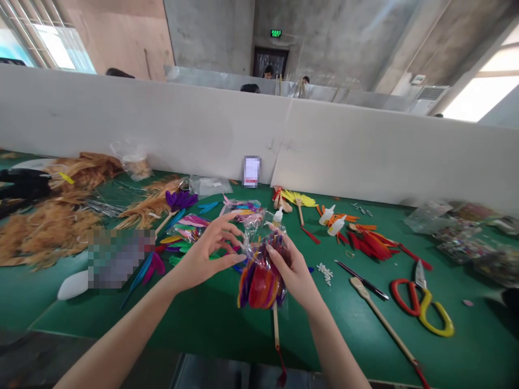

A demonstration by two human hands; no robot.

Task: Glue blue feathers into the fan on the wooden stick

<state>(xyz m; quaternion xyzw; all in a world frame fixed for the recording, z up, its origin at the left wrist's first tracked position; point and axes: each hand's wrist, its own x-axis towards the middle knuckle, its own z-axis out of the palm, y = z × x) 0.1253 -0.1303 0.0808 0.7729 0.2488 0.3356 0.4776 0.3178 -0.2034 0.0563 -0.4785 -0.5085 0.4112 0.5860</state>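
A feather fan (263, 286) in red, orange and purple hangs above the green table, its wooden handle (276, 327) and red tassel pointing down toward me. Clear plastic wrap (254, 232) covers its upper part. My right hand (291, 265) grips the wrapped fan from the right, thumb on the front. On the other side, my left hand (217, 246) is open with fingers apart, the tips at the edge of the plastic; whether they touch it I cannot tell. Just behind the fan stands a small white glue bottle (278, 217).
Scissors (421, 302), a dark pen-like tool (360, 279), a wooden stick (385, 321) and white beads (325, 274) lie right. Glue bottles (332, 219) and a yellow fan (299, 200) are behind. Coloured feathers (182, 227) and brown fibres (52, 227) spread left. A white partition (182, 124) borders the table.
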